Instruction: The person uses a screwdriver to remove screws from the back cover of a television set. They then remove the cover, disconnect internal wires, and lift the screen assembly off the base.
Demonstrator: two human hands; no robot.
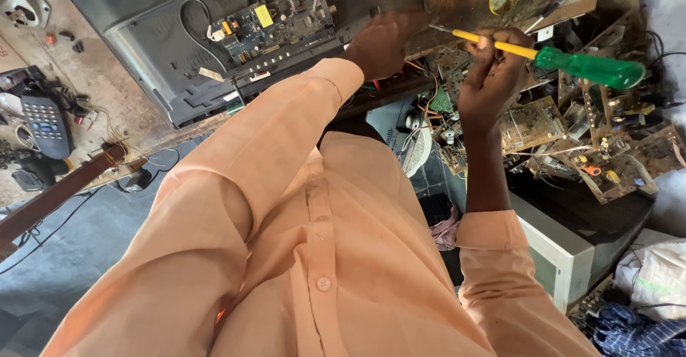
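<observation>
Chassis: open TV back with circuit board, on the workbench.
Left hand: fingers flat, pressing the bench edge; holds nothing.
Right hand: fingers wrapped round screwdriver shaft.
Screwdriver: green handle, yellow shaft, near-horizontal over loose boards.

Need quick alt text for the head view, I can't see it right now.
The right hand holds a green-handled screwdriver while the left hand rests on a workbench beside an opened television. Loose circuit boards are piled at right.
</observation>
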